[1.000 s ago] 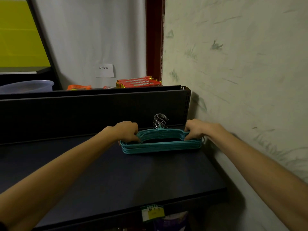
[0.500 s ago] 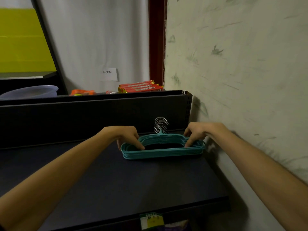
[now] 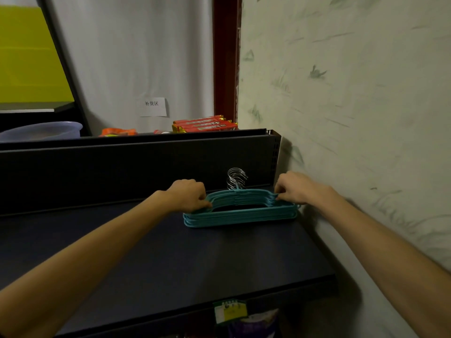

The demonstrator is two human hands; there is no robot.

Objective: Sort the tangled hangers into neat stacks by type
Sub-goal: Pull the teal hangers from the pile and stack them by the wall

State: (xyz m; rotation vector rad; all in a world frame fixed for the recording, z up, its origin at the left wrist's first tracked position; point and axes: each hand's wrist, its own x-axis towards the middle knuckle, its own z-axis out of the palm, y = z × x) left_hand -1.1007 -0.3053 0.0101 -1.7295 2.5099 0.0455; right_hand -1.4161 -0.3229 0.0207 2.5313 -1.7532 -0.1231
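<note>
At the bottom edge of the frame, just right of centre, a small green-and-yellow paper price tag [image 3: 230,311] hangs from the front lip of the dark blue-black metal shelf [image 3: 170,259] that fills the lower half. My two bare forearms run up from the lower corners toward the middle right.

There, at the back right of the shelf and close against the pale green-streaked wall [image 3: 353,93], lies the stack of teal plastic-coated hangers [image 3: 240,215] — flat, edges roughly aligned, their silver wire hooks [image 3: 236,178] bunched together and curling upward at the rear. My left hand [image 3: 188,195] has its fingers curled round the stack's left shoulder, thumb tip on the top hanger. My right hand [image 3: 296,189] pinches the right shoulder with bent fingers.

Behind the stack rises the dark perforated metal back panel [image 3: 136,167]. Past its top edge, in the middle of the frame, sit red and gold flat snack packets [image 3: 205,124] and an orange wrapper [image 3: 117,131]; at the left edge, a pale lavender plastic basin [image 3: 41,131].

Farther back, a white paper label with black characters [image 3: 152,106] is stuck on the white wall — a yellow-green panel [image 3: 26,57] fills the upper left.
</note>
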